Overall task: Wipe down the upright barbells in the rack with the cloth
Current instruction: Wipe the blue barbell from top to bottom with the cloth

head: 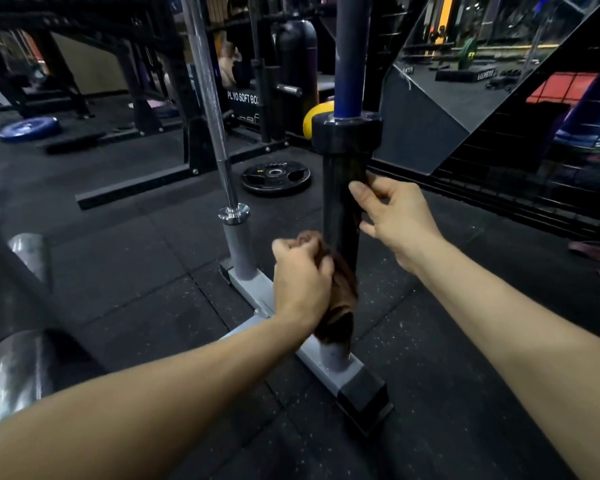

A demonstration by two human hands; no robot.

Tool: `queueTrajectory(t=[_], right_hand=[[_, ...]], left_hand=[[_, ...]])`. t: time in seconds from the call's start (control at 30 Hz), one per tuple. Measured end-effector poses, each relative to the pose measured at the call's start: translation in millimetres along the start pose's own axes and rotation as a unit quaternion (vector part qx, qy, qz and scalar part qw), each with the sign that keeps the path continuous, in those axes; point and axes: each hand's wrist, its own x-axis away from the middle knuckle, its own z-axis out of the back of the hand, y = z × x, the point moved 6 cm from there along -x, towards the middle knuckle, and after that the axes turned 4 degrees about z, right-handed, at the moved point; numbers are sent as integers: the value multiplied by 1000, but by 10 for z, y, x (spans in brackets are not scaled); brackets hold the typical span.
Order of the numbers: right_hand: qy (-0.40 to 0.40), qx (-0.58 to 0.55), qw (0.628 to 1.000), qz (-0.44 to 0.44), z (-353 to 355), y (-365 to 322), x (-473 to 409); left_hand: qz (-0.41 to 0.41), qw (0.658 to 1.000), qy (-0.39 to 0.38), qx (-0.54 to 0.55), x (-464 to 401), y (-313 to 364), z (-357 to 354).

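Observation:
Two barbells stand upright in a grey floor rack point(257, 289). The near one has a blue shaft and a black sleeve point(343, 202); the far one is a chrome barbell point(215, 109). My left hand point(302, 275) grips a brown cloth point(340, 306) and holds it against the lower part of the black sleeve, just above the rack's tube. My right hand point(395, 220) holds the same sleeve higher up, thumb and fingers curled round its right side.
A black weight plate point(276, 176) lies on the rubber floor behind the rack. A blue plate point(28, 128) lies far left. Metal cylinders point(18, 368) stand at near left. A mirror panel point(465, 81) and black frames stand behind.

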Motion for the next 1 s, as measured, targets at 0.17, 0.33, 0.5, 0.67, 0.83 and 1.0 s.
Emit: queueTrajectory(t=[0.17, 0.33, 0.5, 0.67, 0.83, 1.0], right_hand=[[7, -5, 1000, 6, -8, 51, -25], [12, -26, 1000, -12, -9, 70, -21], [4, 37, 999, -23, 55, 37, 11], [-72, 211, 974, -40, 100, 65, 486], [-192, 194, 962, -5, -164, -178, 816], [-227, 237, 944, 13, -166, -232, 861]], left_hand=[[-10, 999, 42, 20, 115, 65, -88], [36, 996, -27, -72, 154, -150, -251], [21, 983, -141, -119, 235, -292, -217], [81, 991, -87, 56, 262, -322, 119], [217, 920, -127, 300, 361, -211, 177], [268, 802, -207, 491, 461, 46, 194]])
